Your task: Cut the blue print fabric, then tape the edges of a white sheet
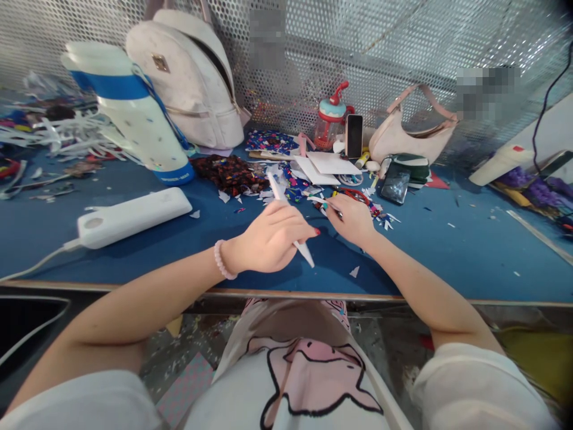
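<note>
My left hand (271, 239) is closed around a long, narrow white strip (305, 253) with a tapered lower end. The strip slants across the hand, sticking out above the fingers and below them. To its right, my right hand (353, 222) is closed in a pinch low over the table, beside a pile of coloured scraps (380, 215). A small teal-and-white bit (325, 205) shows at its fingertips, along with something dark and thin; I cannot make out what the fingers hold. White sheets (322, 167) lie just beyond the hands.
On the blue table (224, 257), a white device with a cable (136, 216) lies left. Behind it stand a large bottle (134, 113) and a white backpack (188, 83). A tumbler (330, 124), a phone (354, 136), a pink handbag (412, 137) and a dark shiny pouch (394, 184) sit further back.
</note>
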Available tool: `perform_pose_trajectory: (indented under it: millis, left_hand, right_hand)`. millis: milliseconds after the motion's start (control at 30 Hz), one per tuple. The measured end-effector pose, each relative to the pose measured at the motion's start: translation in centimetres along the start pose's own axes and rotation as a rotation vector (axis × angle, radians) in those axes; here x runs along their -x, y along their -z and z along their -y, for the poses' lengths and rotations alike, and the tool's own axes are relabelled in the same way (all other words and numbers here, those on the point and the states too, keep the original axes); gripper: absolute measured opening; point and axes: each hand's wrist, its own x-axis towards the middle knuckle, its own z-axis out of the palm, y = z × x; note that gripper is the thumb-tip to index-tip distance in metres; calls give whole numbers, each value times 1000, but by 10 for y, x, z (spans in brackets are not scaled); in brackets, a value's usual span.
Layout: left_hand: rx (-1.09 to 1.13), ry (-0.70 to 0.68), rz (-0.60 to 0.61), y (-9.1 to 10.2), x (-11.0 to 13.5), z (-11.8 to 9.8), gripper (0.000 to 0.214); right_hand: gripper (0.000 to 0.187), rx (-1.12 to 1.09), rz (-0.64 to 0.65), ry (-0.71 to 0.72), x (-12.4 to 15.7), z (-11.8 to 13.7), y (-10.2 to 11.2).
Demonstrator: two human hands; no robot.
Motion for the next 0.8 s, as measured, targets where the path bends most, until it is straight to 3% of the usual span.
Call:
perform_pose_trajectory:
  millis: [67, 167, 300, 400, 567, 700, 800]
  left_hand:
    - [61, -12, 53, -2, -1, 0, 35]
    - [74, -26, 0, -2, -3, 0, 34]
    - [42, -118, 45, -1, -5, 1, 34]
    - [65, -116, -2, -1, -5, 2, 31]
    - [85, -210, 115, 0, -5, 6, 22]
    - [352, -186, 46, 5, -6, 10, 25]
    - [638, -7, 69, 9, -8, 14, 43]
  right_hand:
    - [28, -2, -9, -2, 0, 0, -1]
    - [27, -6, -1, -5, 0, 0, 0]
    - [26, -11, 16, -5, 0, 1, 1]
    - [26, -19, 12, 3, 0, 0, 1]
    - [28, -27, 2, 9, 0, 0, 1]
    - [27, -33, 9, 0, 0, 0, 2]
    - [25, -34, 15, -8, -1, 0, 2]
